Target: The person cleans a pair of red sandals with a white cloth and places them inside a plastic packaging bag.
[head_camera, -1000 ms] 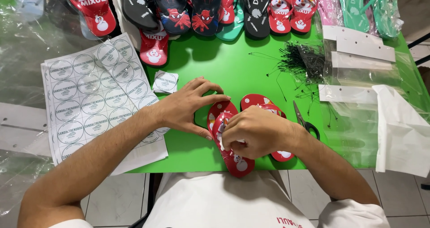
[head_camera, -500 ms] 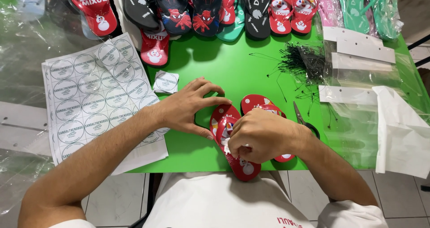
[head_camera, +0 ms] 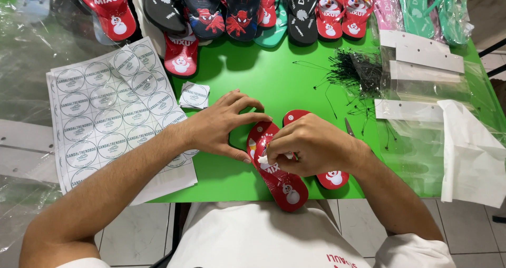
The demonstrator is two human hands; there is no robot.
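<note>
- Leftmost, well out from the left hand: sheet of round stickers (head_camera: 105, 115) flat on the green table (head_camera: 284, 83), clear plastic beyond it.
- Just past the left hand's fingertips: small stack of cut square labels (head_camera: 194, 95).
- Left hand (head_camera: 221, 125): fingers spread and curved, thumb and fingertips touching the edge of the near red flip-flop (head_camera: 276, 176), steadying it, not closed round it.
- Near red flip-flop lies tilted, heel hanging over the table edge toward the body.
- Right hand (head_camera: 311, 144): curled over both sandals, fingertips pinching a small white piece (head_camera: 263, 162) against the near flip-flop's strap area.
- Second red flip-flop (head_camera: 333, 178) under the right hand, mostly hidden.
- Just right of the right wrist: scissor tip (head_camera: 350, 127).
- Beyond the right hand: pile of black plastic tag fasteners (head_camera: 356, 70).
- Far right: clear bags with white header cards (head_camera: 421, 52).
- Far side, across from both hands: row of assorted flip-flops (head_camera: 237, 10).
</note>
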